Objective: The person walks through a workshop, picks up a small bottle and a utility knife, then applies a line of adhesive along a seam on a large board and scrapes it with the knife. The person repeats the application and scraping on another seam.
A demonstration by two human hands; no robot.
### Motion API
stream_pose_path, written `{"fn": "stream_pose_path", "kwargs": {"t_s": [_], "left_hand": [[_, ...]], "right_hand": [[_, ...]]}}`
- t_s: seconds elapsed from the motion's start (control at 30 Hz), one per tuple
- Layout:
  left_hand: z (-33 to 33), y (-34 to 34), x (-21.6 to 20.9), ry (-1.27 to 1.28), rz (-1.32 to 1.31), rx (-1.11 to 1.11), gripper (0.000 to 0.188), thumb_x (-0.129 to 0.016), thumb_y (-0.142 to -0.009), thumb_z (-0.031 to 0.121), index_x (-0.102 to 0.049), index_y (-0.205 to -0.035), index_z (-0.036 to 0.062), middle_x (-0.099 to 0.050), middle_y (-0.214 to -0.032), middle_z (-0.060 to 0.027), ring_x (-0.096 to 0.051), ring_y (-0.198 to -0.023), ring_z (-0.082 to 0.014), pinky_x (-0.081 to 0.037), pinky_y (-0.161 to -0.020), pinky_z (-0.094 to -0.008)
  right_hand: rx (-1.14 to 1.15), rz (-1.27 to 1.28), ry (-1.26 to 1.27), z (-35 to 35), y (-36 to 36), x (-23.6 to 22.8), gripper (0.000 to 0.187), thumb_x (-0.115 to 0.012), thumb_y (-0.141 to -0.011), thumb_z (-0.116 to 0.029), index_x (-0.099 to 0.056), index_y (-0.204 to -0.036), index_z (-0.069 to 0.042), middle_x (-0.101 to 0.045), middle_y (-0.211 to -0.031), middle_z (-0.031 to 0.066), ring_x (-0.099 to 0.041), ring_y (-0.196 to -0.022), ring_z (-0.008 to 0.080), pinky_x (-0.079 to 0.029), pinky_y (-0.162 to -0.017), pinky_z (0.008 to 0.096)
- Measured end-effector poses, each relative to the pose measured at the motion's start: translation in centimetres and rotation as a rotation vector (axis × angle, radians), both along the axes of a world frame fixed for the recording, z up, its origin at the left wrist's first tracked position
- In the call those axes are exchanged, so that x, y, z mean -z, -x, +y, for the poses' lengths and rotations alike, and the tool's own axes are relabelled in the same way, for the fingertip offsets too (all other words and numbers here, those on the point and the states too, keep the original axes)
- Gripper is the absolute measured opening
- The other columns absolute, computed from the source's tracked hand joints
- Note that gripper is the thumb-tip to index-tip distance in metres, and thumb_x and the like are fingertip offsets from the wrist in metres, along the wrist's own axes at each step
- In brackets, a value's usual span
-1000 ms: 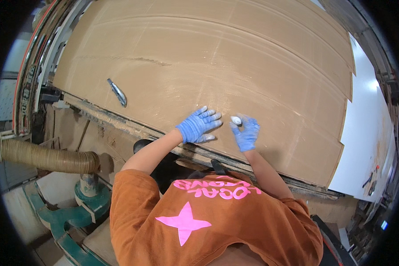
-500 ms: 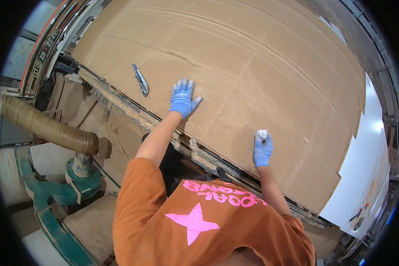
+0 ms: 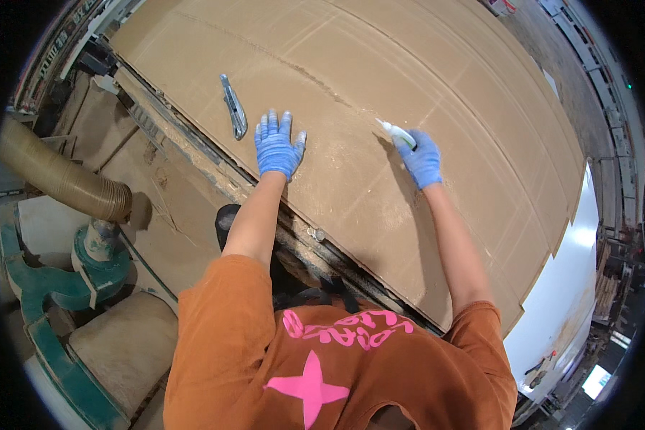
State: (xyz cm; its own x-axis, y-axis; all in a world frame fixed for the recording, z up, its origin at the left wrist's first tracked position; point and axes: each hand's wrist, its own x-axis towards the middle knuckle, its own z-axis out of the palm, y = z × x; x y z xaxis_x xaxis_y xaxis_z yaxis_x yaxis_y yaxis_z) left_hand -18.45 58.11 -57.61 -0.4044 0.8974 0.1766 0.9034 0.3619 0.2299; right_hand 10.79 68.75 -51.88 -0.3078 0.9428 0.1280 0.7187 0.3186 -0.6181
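Observation:
My left hand [image 3: 278,147], in a blue glove, lies flat with its fingers spread on the dusty brown board [image 3: 358,186]. Just left of it a grey utility knife [image 3: 233,107] rests on the same board. My right hand [image 3: 423,159], gloved in blue too, is wrapped round a small white squeeze bottle [image 3: 399,134]. The bottle is tilted, its narrow nozzle pointing up and to the left, over the end of a rough crack-like line [image 3: 301,70] in the board. Whether the nozzle touches the surface I cannot tell.
A dusty metal edge [image 3: 201,154] runs along the board's near side. At lower left stand a ribbed hose [image 3: 72,175] and green ducting [image 3: 57,287]. White sheets [image 3: 559,279] show at the right, with small tools [image 3: 541,364] on them.
My right hand has moved forward and left with the bottle, whose nozzle now shows. My left hand stays flat on the board. The view has shifted.

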Motion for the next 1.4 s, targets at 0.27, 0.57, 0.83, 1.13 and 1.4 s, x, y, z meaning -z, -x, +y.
{"fn": "stream_pose_path", "kwargs": {"t_s": [0.27,0.57,0.83,1.13,1.4], "left_hand": [[-0.2,0.4,-0.1,0.035,-0.039,0.001,0.064,-0.054,-0.088,0.046,-0.042,-0.141,0.0131,-0.03,-0.15,-0.0195,-0.025,-0.14,-0.036,-0.014,-0.116,-0.0473],[0.1,0.6,0.3,0.015,-0.023,0.01,0.064,-0.055,-0.087,0.046,-0.043,-0.141,0.0138,-0.031,-0.149,-0.0196,-0.026,-0.139,-0.0363,-0.015,-0.115,-0.0475],[0.1,0.5,0.0,0.009,-0.03,0.005,0.063,-0.055,-0.087,0.045,-0.044,-0.14,0.0139,-0.032,-0.148,-0.0192,-0.027,-0.138,-0.036,-0.016,-0.115,-0.0475],[0.1,0.5,0.2,-0.009,-0.013,0.008,0.062,-0.055,-0.087,0.045,-0.045,-0.139,0.0134,-0.034,-0.148,-0.0191,-0.029,-0.137,-0.0366,-0.016,-0.115,-0.0474],[0.1,0.4,0.0,-0.05,-0.016,0.02,0.059,-0.056,-0.088,0.04,-0.045,-0.139,0.0124,-0.036,-0.146,-0.0212,-0.031,-0.136,-0.0383,-0.019,-0.113,-0.0476]], "right_hand": [[-0.132,-0.209,0.041,4.4,4.7,-1.0,0.033,-0.067,-0.081,-0.037,-0.071,-0.097,-0.009,-0.067,-0.094,0.0174,-0.064,-0.088,0.0345,-0.05,-0.08,0.0421],[-0.174,-0.285,0.016,6.0,6.4,-0.4,0.033,-0.067,-0.08,-0.037,-0.071,-0.096,-0.008,-0.067,-0.093,0.0178,-0.064,-0.087,0.0344,-0.051,-0.079,0.0415],[-0.253,-0.337,0.055,6.4,7.8,-1.4,0.034,-0.063,-0.081,-0.04,-0.072,-0.09,-0.008,-0.067,-0.091,0.0193,-0.064,-0.084,0.036,-0.051,-0.077,0.0434],[-0.276,-0.39,-0.024,6.1,6.6,-1.3,0.037,-0.064,-0.08,-0.043,-0.071,-0.085,-0.008,-0.066,-0.086,0.0197,-0.064,-0.081,0.0369,-0.051,-0.074,0.0444],[-0.238,-0.387,0.106,5.9,5.9,-2.1,0.039,-0.064,-0.08,-0.044,-0.071,-0.085,-0.006,-0.067,-0.085,0.0202,-0.064,-0.08,0.0377,-0.051,-0.074,0.0443]]}}
